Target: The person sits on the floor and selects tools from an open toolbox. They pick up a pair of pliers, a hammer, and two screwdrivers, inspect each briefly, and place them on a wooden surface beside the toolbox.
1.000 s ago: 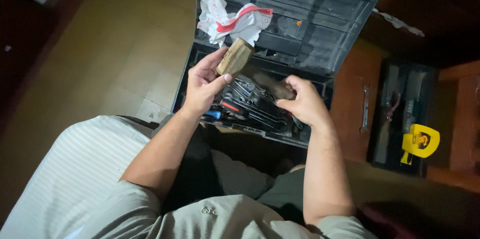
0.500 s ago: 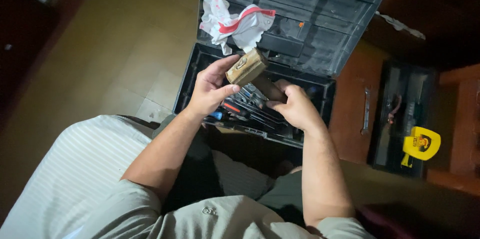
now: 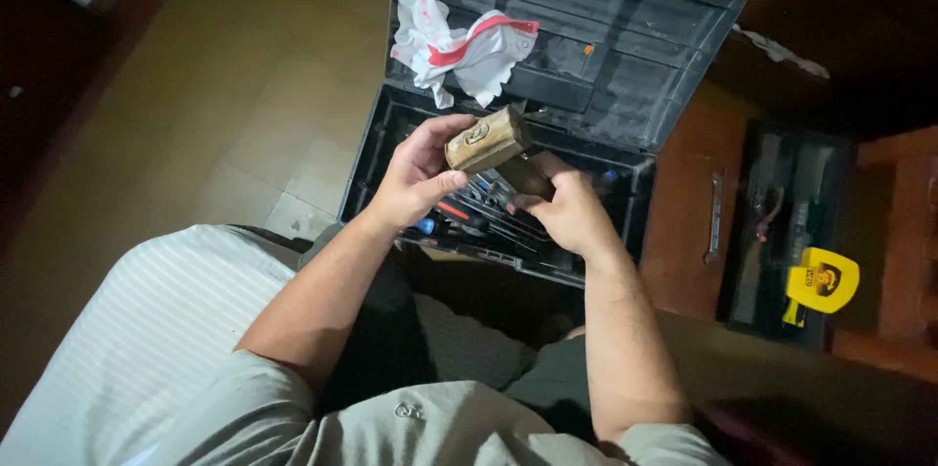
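Note:
A mallet with a tan block head and a dark handle hangs over an open black toolbox. My left hand pinches the head between thumb and fingers. My right hand is closed round the handle just below the head, hiding most of it. Under both hands the toolbox holds several spanners and a blue-handled tool.
A crumpled white and red cloth lies on the raised toolbox lid. To the right, on brown wood, lie a spanner and a second dark case with a yellow tape measure. Tiled floor lies to the left.
My right hand has slid up the handle towards the head. The mallet head has turned and shifted a little to the right in my left hand.

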